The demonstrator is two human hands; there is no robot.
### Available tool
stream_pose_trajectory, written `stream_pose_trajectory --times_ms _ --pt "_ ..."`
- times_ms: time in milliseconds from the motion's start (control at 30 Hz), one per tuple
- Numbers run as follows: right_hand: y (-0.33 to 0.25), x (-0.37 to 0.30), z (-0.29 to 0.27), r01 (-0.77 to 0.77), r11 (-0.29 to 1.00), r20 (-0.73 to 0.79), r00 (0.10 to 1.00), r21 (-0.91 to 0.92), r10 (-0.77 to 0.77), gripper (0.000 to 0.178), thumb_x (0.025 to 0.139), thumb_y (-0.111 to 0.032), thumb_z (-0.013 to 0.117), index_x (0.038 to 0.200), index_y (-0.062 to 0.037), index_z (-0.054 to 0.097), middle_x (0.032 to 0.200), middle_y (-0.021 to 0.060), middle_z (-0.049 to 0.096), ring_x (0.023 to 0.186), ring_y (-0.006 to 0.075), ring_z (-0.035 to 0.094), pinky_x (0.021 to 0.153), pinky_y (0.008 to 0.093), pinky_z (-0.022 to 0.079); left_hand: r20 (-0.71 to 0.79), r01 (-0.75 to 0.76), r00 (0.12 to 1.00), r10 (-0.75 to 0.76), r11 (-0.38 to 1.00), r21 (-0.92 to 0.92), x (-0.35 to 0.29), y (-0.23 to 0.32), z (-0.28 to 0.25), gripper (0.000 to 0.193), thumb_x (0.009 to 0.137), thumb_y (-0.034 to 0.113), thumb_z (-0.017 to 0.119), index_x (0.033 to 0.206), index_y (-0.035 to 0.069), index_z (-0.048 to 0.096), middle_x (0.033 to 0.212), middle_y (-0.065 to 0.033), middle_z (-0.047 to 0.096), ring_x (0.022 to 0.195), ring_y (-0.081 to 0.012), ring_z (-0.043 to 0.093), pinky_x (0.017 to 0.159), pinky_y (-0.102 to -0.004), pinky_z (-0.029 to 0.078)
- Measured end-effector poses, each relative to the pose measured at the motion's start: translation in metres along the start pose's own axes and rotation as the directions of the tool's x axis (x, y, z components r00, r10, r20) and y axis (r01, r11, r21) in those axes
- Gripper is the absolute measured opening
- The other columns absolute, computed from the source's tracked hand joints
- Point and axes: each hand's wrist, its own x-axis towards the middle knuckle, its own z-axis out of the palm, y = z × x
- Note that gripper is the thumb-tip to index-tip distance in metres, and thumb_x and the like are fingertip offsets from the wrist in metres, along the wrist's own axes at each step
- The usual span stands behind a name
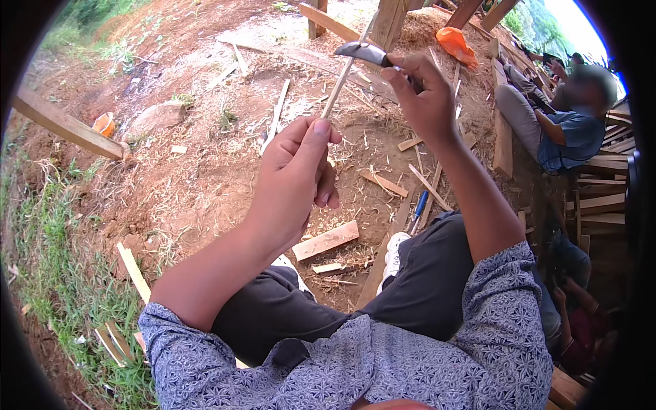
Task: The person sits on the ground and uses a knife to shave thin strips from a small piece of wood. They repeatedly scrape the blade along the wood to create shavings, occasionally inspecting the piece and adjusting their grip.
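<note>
My left hand [294, 167] is closed, pinching the lower end of a thin, pale wooden stick [337, 90] between thumb and fingers. The stick slants up and away from me. Above it, my right hand [427, 96] is wrapped round the handle of a knife with a short, curved dark blade [362, 52]. That blade crosses the stick near its upper part and appears to touch it. Most of the knife's handle is hidden by my fingers.
Wood shavings and offcuts litter the reddish soil, among them a pale block [326, 240] before my feet. A blue-handled tool [419, 206] lies by my right shoe. An orange plastic bag [456, 45] rests beyond my right hand. At right, a person in blue [570, 137] sits by stacked planks [605, 203].
</note>
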Motion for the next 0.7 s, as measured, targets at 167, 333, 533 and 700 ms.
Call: stream_pose_trajectory --times_ms 167,333,533,700 --pt "-0.010 -0.034 0.012 -0.390 0.894 0.277 0.904 0.219 0.326 0.019 0.100 -0.021 0.068 0.114 -0.0085 0.065 0.062 -0.0048 0.053 0.055 0.0015 0.048 0.046 0.0201 0.031 -0.088 -0.097 0.987 0.138 0.926 0.364 0.000 -0.008 -0.016 0.042 0.110 0.021 0.045 0.146 0.001 0.049 0.069 -0.0015 0.059 0.056 -0.0072 0.053 0.055 -0.0233 0.048" --pt "-0.002 -0.071 0.008 -0.519 0.854 0.573 0.695 -0.019 0.435 0.028 0.101 -0.030 0.066 0.116 -0.0076 0.063 0.070 -0.0021 0.057 0.060 0.0049 0.052 0.052 0.0237 0.038 0.129 -0.147 0.988 0.087 0.793 0.591 -0.018 -0.013 -0.034 0.029 0.106 0.018 0.049 0.128 0.004 0.061 0.082 0.0001 0.061 0.070 -0.0070 0.055 0.067 -0.0242 0.047" --pt "-0.008 -0.113 0.004 -0.313 0.925 0.874 0.362 -0.215 0.325 0.031 0.102 -0.029 0.063 0.124 -0.0076 0.062 0.082 0.0013 0.063 0.071 0.0088 0.059 0.064 0.0250 0.047 0.452 -0.341 0.883 -0.124 0.491 0.802 -0.036 -0.049 -0.034 0.015 0.101 0.015 0.059 0.109 0.007 0.068 0.077 -0.0042 0.064 0.072 -0.0125 0.065 0.063 -0.0312 0.050" --pt "-0.012 -0.114 -0.006 -0.666 0.688 0.865 0.126 -0.288 0.485 0.032 0.104 -0.031 0.056 0.124 -0.0059 0.059 0.085 0.0031 0.064 0.070 0.0124 0.062 0.064 0.0301 0.053 0.768 -0.777 0.629 -0.116 -0.058 0.627 -0.031 -0.081 -0.036 0.021 0.082 0.011 0.065 0.103 0.013 0.068 0.078 -0.0007 0.062 0.072 -0.0210 0.064 0.062 -0.0372 0.050"
